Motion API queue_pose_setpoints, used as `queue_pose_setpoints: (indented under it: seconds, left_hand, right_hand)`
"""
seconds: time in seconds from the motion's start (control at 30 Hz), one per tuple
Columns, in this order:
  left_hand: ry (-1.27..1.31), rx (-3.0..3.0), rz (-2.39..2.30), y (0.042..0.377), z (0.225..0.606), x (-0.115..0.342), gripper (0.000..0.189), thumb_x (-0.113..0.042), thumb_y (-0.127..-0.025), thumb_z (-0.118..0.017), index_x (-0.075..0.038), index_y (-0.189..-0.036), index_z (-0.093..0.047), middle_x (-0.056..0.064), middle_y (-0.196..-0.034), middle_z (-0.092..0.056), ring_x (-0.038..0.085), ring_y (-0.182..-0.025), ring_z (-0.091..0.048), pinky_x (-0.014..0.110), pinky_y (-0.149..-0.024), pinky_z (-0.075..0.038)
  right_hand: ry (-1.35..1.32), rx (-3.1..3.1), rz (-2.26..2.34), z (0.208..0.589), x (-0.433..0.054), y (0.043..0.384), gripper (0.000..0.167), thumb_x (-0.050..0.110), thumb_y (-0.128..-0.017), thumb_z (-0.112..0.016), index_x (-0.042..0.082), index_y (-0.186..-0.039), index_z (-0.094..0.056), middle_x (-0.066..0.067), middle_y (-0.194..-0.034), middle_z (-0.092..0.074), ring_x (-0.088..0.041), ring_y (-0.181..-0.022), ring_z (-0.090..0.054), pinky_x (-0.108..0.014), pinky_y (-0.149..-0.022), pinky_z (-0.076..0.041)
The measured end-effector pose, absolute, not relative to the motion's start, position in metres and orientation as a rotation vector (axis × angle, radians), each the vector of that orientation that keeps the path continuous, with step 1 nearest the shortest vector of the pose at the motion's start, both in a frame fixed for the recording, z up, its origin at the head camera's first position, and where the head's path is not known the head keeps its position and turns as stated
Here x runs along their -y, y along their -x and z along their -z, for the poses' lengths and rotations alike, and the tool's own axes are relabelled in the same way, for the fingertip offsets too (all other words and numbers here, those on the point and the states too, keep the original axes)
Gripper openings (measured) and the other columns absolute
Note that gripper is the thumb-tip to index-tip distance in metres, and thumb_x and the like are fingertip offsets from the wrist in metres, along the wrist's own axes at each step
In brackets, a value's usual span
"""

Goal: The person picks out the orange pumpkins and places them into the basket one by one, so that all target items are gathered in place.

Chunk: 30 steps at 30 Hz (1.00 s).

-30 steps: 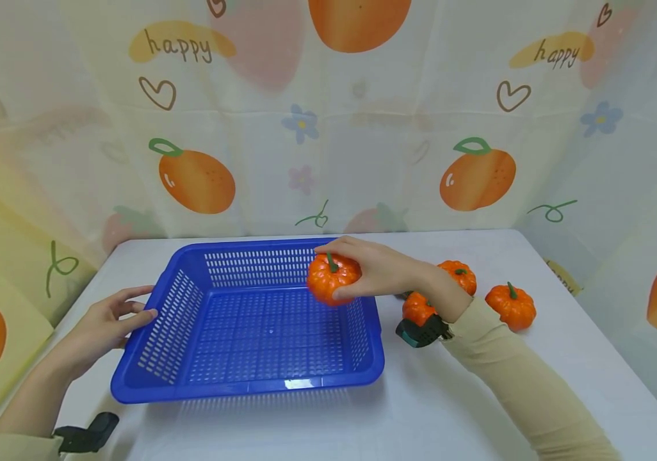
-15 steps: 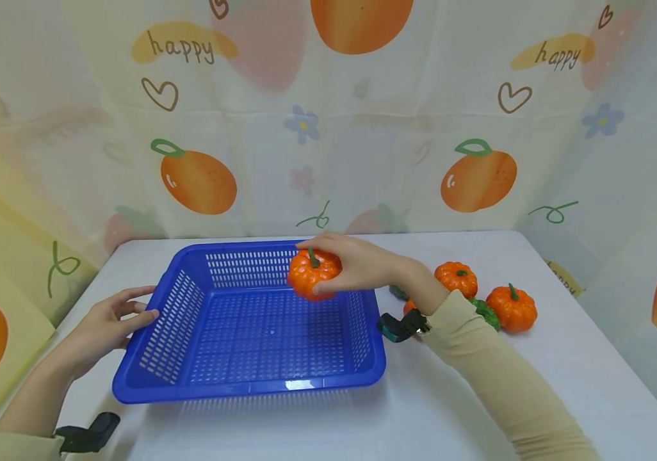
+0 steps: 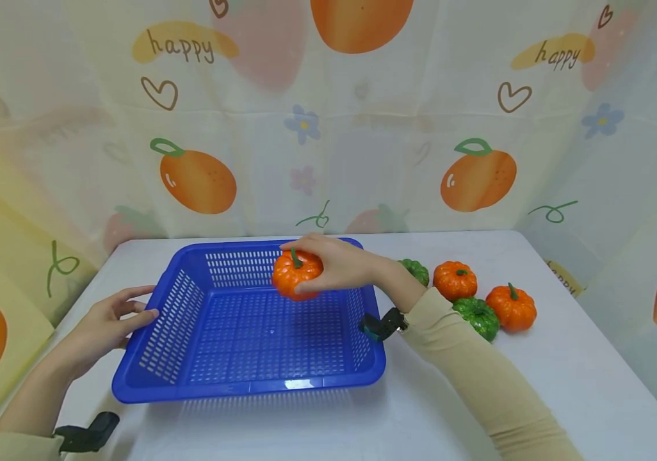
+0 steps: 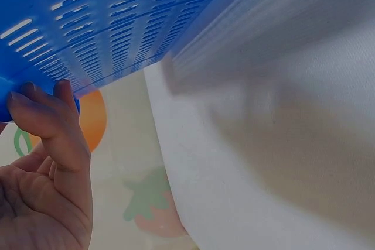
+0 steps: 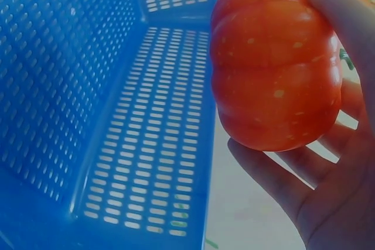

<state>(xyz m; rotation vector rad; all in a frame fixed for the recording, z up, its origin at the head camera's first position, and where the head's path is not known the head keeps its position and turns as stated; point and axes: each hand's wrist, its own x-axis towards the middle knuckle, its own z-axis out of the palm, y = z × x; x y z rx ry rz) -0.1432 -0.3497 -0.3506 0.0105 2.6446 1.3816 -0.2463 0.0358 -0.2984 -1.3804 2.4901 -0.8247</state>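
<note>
My right hand (image 3: 331,261) grips a small orange pumpkin (image 3: 294,276) with a green stem, holding it above the blue plastic basket (image 3: 248,387). In the right wrist view the pumpkin (image 5: 275,68) sits between thumb and fingers, near the basket's slotted wall (image 5: 146,127). At the basket's left side my left hand (image 3: 104,326) holds the rim, thumb on the edge. The left wrist view shows bent fingers of this hand (image 4: 55,150) against the rim from outside. Nothing lies inside the basket.
To the right of the basket, two orange pumpkins (image 3: 455,280) (image 3: 511,308) and two green pumpkins (image 3: 476,317) (image 3: 415,271) stand on the white table (image 3: 582,384). My right forearm partly covers this group. A fruit-print curtain (image 3: 363,160) hangs behind the table.
My right hand has carried the orange pumpkin leftward, farther over the basket. The green pumpkins have come into view from behind the arm. My left hand and the basket stay in place.
</note>
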Motion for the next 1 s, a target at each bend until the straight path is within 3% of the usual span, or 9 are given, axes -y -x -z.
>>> queue_pose_setpoints:
  seconds: [1.0]
  left_hand:
    - [-0.001,-2.641,-1.383,0.142,0.350,0.349,0.066,-0.030,-0.094,-0.052,0.000,-0.144,-0.020,0.014,-0.099,-0.052,0.017,-0.072,-0.062,0.034,-0.063,-0.055]
  right_hand:
    - [1.308,-2.477,0.713,0.325,0.016,0.251,0.067,0.042,-0.082,-0.066,0.020,-0.139,-0.039,-0.003,-0.130,-0.044,-0.013,-0.110,-0.048,-0.022,-0.089,-0.045]
